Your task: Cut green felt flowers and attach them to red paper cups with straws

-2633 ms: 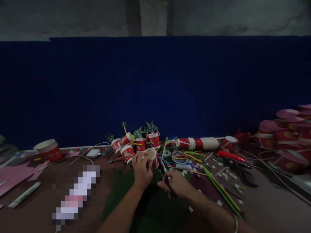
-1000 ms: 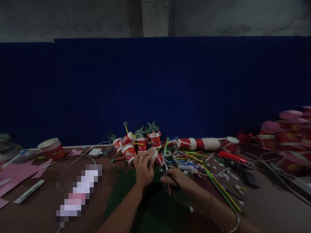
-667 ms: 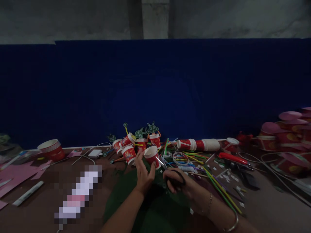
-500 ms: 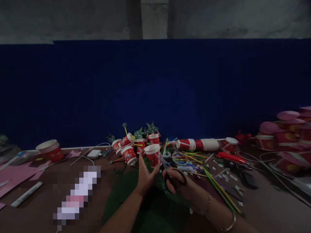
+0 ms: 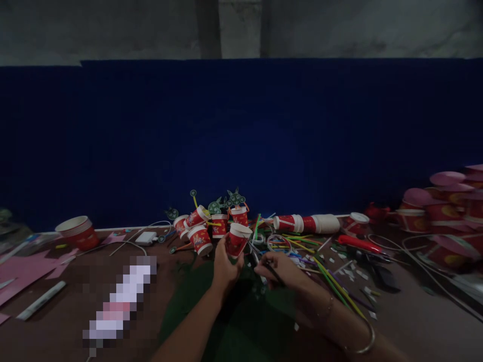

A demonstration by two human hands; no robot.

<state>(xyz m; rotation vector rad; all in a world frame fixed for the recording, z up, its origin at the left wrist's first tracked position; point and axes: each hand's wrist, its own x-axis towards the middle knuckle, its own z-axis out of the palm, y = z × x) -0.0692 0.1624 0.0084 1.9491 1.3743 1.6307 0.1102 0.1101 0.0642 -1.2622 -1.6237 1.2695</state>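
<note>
A red paper cup (image 5: 238, 239) with a white rim is in my left hand (image 5: 225, 267), tilted, its mouth facing up. My right hand (image 5: 277, 271) is closed round the dark handles of a pair of scissors (image 5: 268, 267), just to the right of the cup. The blades point up and left towards the cup; whether they touch it is too dark to tell. Behind my left hand, several red cups (image 5: 199, 239) with straws and green paper cutouts (image 5: 236, 198) lean against each other. A dark green cloth (image 5: 204, 301) lies beneath both hands.
Coloured straws (image 5: 339, 289), paper scraps and a red tool (image 5: 360, 244) lie to the right. Stacked cups (image 5: 326, 224) lie on their side behind. Pink-topped cups (image 5: 447, 201) crowd the far right. Left are nested cups (image 5: 78, 235), pink paper (image 5: 28, 274) and a white marker (image 5: 41, 300).
The cup in my left hand has tilted and shifted slightly right. My right hand has turned the scissors, and their handle loops no longer show clearly.
</note>
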